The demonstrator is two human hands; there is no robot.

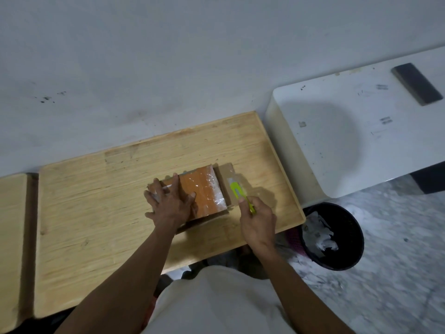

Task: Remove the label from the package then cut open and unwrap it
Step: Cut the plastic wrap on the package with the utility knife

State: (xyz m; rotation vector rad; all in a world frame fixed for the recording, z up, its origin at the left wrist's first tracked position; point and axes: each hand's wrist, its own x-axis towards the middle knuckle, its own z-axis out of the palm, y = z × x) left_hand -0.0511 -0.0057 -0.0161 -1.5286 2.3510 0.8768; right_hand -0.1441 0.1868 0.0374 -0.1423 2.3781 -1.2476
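The package (204,191) is an orange block under shiny clear wrap, seated in brown cardboard with a flap (228,182) folded out to its right. It lies on the wooden table (101,213), near the middle. The left hand (169,203) rests flat on the package's left half, fingers spread wide, thumb on the orange top. The right hand (258,221) is closed around a yellow-green cutter (237,191) — its forked head lies over the flap, just beside the package's right edge. A black bin (337,237) with crumpled scraps stands off the table's right end.
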